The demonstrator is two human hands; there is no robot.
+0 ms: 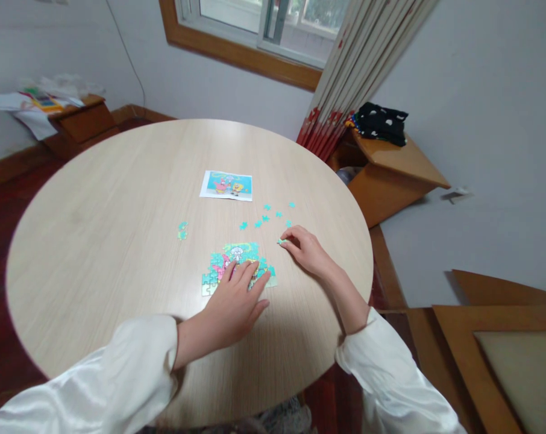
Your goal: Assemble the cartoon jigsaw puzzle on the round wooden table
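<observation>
A partly joined jigsaw puzzle (215,275) in turquoise, pink and yellow lies near the front of the table. Over its lower right part rests my left hand (239,298), palm down with the fingers spread, hiding some of the picture. To the right of the puzzle, my right hand (304,247) pinches a small turquoise puzzle piece (281,242) between thumb and fingertips, close to the tabletop. Several loose turquoise pieces (266,218) are scattered beyond the puzzle. Another small group of pieces (182,230) lies to its left.
A printed cartoon picture (229,185) lies flat behind the loose pieces on the round wooden table (96,241). Past the table's edge stand a wooden stool with dark cloth (381,123) at right, and a low cabinet (85,120) with papers at left.
</observation>
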